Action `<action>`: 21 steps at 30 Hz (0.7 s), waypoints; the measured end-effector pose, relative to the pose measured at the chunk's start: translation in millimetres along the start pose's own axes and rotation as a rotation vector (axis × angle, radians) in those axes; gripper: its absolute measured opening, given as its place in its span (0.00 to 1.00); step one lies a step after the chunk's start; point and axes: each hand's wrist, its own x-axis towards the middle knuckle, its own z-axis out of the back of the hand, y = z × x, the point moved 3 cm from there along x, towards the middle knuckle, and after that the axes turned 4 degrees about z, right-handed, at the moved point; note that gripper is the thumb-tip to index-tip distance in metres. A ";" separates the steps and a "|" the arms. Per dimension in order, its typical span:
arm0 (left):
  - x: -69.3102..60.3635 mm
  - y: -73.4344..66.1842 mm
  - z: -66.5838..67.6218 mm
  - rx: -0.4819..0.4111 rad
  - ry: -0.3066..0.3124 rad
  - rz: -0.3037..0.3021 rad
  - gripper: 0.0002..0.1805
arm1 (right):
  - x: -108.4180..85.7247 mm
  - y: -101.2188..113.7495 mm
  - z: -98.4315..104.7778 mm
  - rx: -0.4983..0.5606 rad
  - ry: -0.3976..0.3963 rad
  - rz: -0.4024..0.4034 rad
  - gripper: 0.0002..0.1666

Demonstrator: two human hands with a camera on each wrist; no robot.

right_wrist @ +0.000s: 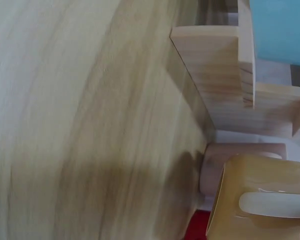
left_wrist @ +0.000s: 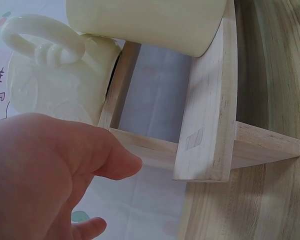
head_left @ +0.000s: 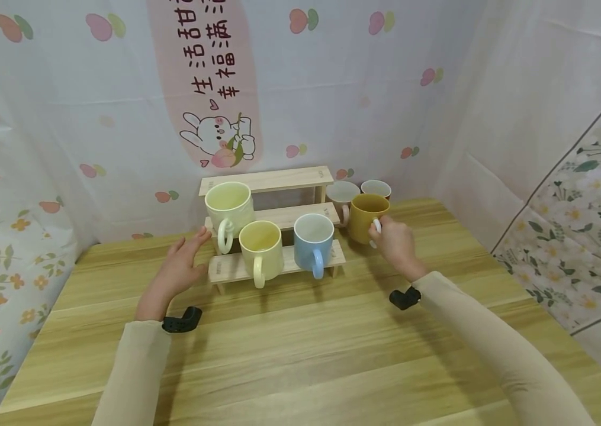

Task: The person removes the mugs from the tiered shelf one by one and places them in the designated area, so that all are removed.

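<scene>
My right hand [head_left: 396, 245] grips the white handle of a mustard-yellow mug [head_left: 366, 222], to the right of a three-tier wooden rack [head_left: 273, 180]. Whether the mug's base touches the table I cannot tell. Beside the rack's left end is my left hand [head_left: 177, 269], fingers extended and holding nothing. A pale green mug [head_left: 231, 204] stands on the middle tier, nearest that hand. On the lowest tier are a light yellow mug [head_left: 268, 254] and a blue mug [head_left: 313, 239], handles facing me.
Behind the mustard mug stand a pinkish mug [right_wrist: 220, 167] and a red mug [right_wrist: 197, 226], both partly hidden. The rack is on a wood-grain table [head_left: 279, 355], with a printed cloth [head_left: 300, 89] hanging behind. Another patterned cloth [head_left: 588, 177] hangs at the right.
</scene>
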 end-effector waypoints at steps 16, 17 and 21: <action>-0.6 0.2 -1.9 -0.008 -0.007 -0.019 0.37 | -11.3 0.1 -20.5 0.005 0.042 -0.058 0.13; -0.6 0.1 -1.7 -0.009 -0.006 -0.019 0.37 | -11.4 0.0 -21.2 0.003 0.048 -0.062 0.13; -1.1 0.0 -0.2 -0.023 -0.005 -0.011 0.38 | -10.0 2.6 -24.1 -0.003 0.088 -0.086 0.14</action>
